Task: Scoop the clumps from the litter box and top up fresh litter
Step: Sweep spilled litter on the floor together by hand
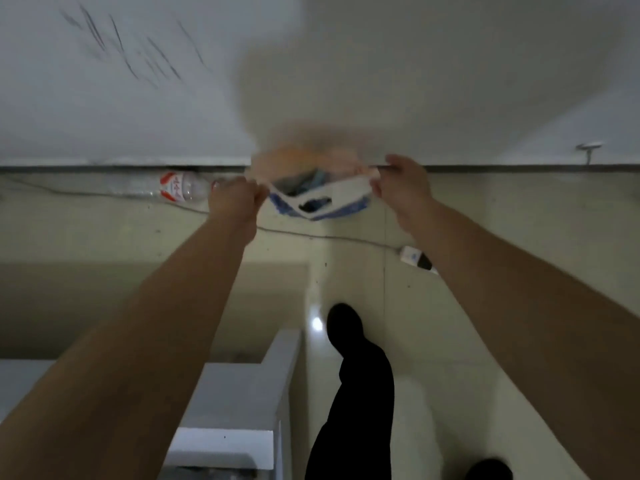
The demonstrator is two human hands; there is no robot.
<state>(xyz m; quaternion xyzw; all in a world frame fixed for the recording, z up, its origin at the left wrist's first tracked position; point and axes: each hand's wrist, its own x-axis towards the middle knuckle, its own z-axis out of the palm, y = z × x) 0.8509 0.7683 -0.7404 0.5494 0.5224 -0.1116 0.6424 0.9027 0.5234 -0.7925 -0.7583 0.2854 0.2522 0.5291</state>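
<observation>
Both my arms reach forward toward the wall. My left hand (235, 197) and my right hand (403, 181) each pinch one side of a white and blue plastic bag (317, 199), holding its mouth stretched wide between them. Dark and orange contents show inside the bag, blurred by motion. The bag hangs just above the floor by the base of the wall. No litter box or scoop can be made out for sure in this view.
An empty plastic bottle (176, 188) with a red label lies by the baseboard at the left. A cable and a white plug (414, 256) lie on the tiled floor. White furniture (239, 393) stands at lower left. My dark-trousered leg (349, 375) steps forward.
</observation>
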